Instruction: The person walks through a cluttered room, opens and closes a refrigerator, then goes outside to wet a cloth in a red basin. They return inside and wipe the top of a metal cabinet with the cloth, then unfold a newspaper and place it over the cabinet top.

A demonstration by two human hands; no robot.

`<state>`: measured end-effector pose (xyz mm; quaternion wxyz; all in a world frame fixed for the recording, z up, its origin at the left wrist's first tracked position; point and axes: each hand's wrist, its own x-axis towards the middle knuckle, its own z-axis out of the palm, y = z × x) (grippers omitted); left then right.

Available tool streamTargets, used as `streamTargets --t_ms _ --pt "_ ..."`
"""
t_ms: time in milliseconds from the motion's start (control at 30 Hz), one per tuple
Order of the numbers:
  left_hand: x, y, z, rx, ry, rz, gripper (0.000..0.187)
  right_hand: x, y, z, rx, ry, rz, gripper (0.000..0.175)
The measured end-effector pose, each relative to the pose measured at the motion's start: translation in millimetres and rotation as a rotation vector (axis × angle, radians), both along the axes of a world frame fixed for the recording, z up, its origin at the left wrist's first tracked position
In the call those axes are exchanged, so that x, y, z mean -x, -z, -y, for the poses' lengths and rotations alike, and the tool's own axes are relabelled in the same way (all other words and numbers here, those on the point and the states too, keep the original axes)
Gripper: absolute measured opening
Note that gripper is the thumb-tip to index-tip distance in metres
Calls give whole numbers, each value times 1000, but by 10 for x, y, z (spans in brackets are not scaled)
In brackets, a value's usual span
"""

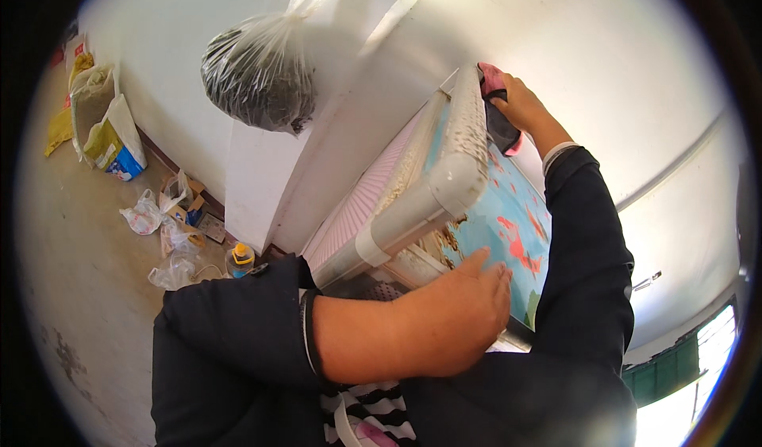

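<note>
A pale plastic-framed unit [458, 179], perhaps a cabinet, stands tilted in my view, its rounded top rim speckled with dirt. One side carries a blue panel printed with red koi [518, 244]. My right hand [521, 107] grips a pink-and-black cloth [503, 125] against the outer side of that rim, at the far corner. Lower down, my left hand [470, 310] is by the printed panel, fingers stretched out and nothing visible in them. Its palm is hidden, so contact with the panel cannot be told. Brown stains mark the panel near a lower rail.
A clear plastic bag of dark material [262, 78] hangs by the wall at upper left. On the floor are an open woven sack [113, 119], several crumpled plastic bags [172, 226] and a yellow-capped bottle [240, 259]. A pink ribbed panel [357, 191] lines the unit's wall side.
</note>
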<state>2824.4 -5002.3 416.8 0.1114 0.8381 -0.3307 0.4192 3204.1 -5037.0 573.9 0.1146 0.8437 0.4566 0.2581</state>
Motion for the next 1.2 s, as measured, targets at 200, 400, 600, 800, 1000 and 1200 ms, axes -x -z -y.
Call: streamTargets --t_ms 200,400,600,800,1000,1200 --pt "11 -62 16 96 41 -45 45 -89 -34 935 21 170 -37 55" --pt "-20 -62 65 222 100 -48 44 93 31 2218 23 539 18 55" --pt "37 -113 -16 190 108 -30 43 278 29 3099 -115 590 129 47" --pt "21 -124 -56 184 166 -64 43 145 234 3531 198 946 -155 44" --pt "-16 -90 -50 124 213 -66 42 -410 461 3064 1 823 -146 41" --pt "-19 -69 -69 160 259 -78 40 -507 509 1764 307 644 -128 34"
